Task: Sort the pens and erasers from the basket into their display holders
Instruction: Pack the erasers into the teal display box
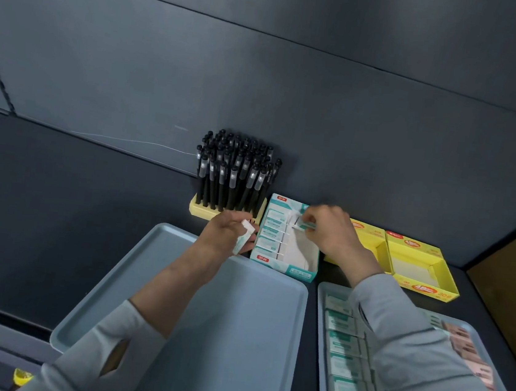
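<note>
The head camera looks down at a dark counter. The left hand [227,227] holds a white and green eraser [244,237], fingers curled round it, just beside the green eraser box [300,274]. The right hand [332,232] pinches another eraser [304,225] over the back of that box. Black pens [236,173] stand in a yellow holder [197,209] behind. More erasers [342,343] lie in the right tray [320,305]. The left tray [236,321] sits under the left arm. Two yellow boxes [418,268] stand on the right.
</note>
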{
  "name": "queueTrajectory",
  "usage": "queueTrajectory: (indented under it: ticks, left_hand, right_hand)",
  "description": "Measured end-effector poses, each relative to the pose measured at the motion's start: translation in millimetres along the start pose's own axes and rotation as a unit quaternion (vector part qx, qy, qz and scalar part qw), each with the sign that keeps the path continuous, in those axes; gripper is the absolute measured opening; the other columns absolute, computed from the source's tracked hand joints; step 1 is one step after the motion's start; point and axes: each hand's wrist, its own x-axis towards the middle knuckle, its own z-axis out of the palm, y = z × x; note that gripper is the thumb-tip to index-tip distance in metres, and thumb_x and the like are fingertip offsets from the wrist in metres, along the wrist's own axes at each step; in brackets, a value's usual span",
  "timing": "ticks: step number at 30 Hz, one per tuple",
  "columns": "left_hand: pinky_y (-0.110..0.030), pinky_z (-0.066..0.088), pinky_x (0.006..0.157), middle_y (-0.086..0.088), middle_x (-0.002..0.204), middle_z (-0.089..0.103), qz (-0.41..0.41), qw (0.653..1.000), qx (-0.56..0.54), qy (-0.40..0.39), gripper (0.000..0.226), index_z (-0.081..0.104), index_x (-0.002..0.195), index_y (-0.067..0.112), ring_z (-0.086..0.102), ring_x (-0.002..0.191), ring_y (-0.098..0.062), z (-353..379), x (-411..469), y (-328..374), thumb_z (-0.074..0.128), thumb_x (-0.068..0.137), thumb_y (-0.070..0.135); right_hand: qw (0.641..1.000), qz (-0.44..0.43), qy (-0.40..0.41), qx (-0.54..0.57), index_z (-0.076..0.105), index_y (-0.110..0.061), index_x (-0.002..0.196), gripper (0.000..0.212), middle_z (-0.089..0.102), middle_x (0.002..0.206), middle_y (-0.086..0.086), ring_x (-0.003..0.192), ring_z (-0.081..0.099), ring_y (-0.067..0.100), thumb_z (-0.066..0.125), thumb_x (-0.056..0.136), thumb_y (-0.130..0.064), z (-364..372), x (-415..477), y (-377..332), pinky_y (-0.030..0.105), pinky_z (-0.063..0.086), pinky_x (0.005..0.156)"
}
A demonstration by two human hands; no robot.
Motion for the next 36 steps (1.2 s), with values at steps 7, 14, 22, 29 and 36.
queueTrajectory:
  ticks: [7,14,22,29,36]
  left_hand:
    - [-0.038,0.052,0.095,-0.010,0.113,0.069,0.064,0.997,0.047,-0.021,0.042,0.048,0.131,0.005,0.064,0.110,-0.025,-1.0,4.5,-7.0,0.035,0.094,-0.011]
    - [-0.028,0.050,0.091,-0.009,0.118,0.067,0.099,0.991,0.085,-0.013,0.039,0.055,0.129,0.011,0.064,0.105,-0.019,-1.9,8.7,-12.5,0.049,0.094,-0.004]
    - [-0.009,0.049,0.067,0.001,0.104,0.068,0.104,0.994,0.029,-0.011,0.039,0.059,0.122,0.013,0.065,0.082,0.001,0.7,5.8,-13.6,0.056,0.090,-0.009]
    - [-0.030,0.056,0.083,-0.007,0.109,0.069,0.105,0.994,0.003,-0.027,0.035,0.061,0.119,0.013,0.067,0.095,-0.020,12.7,6.0,-11.4,0.066,0.087,-0.002]
    - [-0.026,0.053,0.087,-0.002,0.102,0.066,0.229,0.953,0.197,-0.012,0.031,0.060,0.118,0.008,0.064,0.093,-0.014,22.8,14.3,-17.7,0.068,0.088,0.006]
  right_hand:
    - [0.998,-0.040,0.019,-0.050,0.064,-0.021,0.120,0.037,0.063,0.120,0.008,0.109,0.056,0.031,0.061,0.086,-0.007,-1.2,-3.6,-0.9,0.033,0.045,0.084]
    - [0.995,-0.059,0.022,-0.079,0.069,-0.017,0.114,0.030,0.062,0.113,0.009,0.103,0.058,0.031,0.059,0.089,-0.005,-0.8,-0.1,0.0,0.034,0.046,0.081]
    - [0.993,-0.090,0.000,-0.078,0.071,-0.024,0.117,0.031,0.066,0.116,0.008,0.102,0.060,0.030,0.056,0.093,-0.013,18.0,3.2,11.8,0.033,0.050,0.081]
    - [0.878,-0.015,-0.079,0.472,0.073,-0.017,0.100,0.011,0.072,0.087,-0.007,0.077,0.065,0.006,0.068,0.092,-0.022,-17.1,-25.4,-17.2,0.020,0.048,0.066]
    - [0.845,0.040,-0.022,0.533,0.065,-0.014,0.089,0.009,0.069,0.075,0.002,0.063,0.063,0.007,0.070,0.088,-0.006,-18.9,-30.3,-6.6,0.020,0.046,0.051]
